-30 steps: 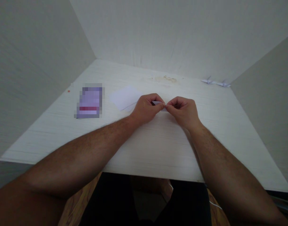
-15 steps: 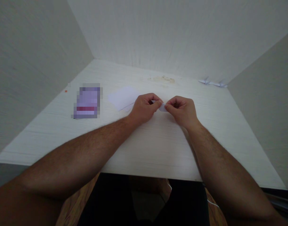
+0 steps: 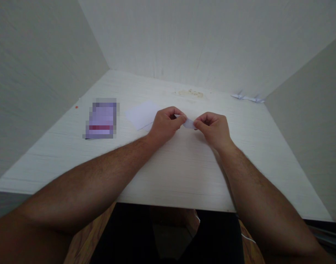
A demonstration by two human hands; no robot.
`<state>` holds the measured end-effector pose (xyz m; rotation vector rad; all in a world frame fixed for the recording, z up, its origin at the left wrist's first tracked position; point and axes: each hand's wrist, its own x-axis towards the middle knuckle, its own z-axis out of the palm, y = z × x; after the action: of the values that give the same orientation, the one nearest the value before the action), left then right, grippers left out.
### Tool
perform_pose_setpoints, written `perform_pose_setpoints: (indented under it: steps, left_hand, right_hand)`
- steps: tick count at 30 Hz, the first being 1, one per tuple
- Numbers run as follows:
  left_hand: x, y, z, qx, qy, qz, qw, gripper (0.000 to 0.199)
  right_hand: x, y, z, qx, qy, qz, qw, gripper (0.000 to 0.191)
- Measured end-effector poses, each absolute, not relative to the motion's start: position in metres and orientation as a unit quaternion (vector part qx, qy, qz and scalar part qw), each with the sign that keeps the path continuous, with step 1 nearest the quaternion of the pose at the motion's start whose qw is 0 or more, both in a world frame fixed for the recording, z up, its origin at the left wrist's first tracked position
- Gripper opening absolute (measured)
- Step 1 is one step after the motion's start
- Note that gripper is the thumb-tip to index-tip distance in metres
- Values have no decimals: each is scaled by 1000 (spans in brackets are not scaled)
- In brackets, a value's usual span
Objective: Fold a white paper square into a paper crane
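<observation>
A small folded piece of white paper (image 3: 189,123) is stretched between my two hands above the table. My left hand (image 3: 169,123) pinches its left end between thumb and forefinger. The right end sits in a pinch of my right hand (image 3: 213,126), whose other fingers are curled in. Parts of the paper are hidden behind the fingertips. Just left of my left hand, flat white paper sheets (image 3: 143,114) lie on the table, partly covered by that hand.
Two folded paper cranes (image 3: 240,96) stand at the back right, against the wall. A blurred-out purple rectangular item (image 3: 102,117) lies on the left of the white table (image 3: 173,176). Walls close in the back and both sides. A stain (image 3: 191,93) marks the rear.
My left hand has shifted slightly left and up, so the gap between my hands is wider and more of the folded paper shows. The right hand is almost still.
</observation>
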<state>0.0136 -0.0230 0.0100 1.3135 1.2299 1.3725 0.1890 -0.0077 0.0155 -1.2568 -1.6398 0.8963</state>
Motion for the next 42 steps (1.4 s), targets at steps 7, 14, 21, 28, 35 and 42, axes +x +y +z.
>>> perform_pose_setpoints:
  steps: [7,14,21,28,35,42]
  left_hand:
    - [12,-23,8,533,468,534,461,18]
    - [16,-19,3,491,436,567,497,10]
    - [16,-17,5,447,457,565,521,9]
    - [15,-15,6,424,435,561,563,10]
    - [14,-21,5,509,417,551,513,15]
    - [17,-25,11,503,458,545,490,13]
  right_hand:
    - [188,-4,10,-482,-618,442,436,15]
    - [185,-8,13,-436,-619,451,473,11]
    - [189,-9,11,-435,-654,432,443,21]
    - [186,-10,11,-458,-665,393,440,21]
    - [189,-7,15,-482,-657,370,446,17]
    - [185,-9,13,-463,-649,390,460,22]
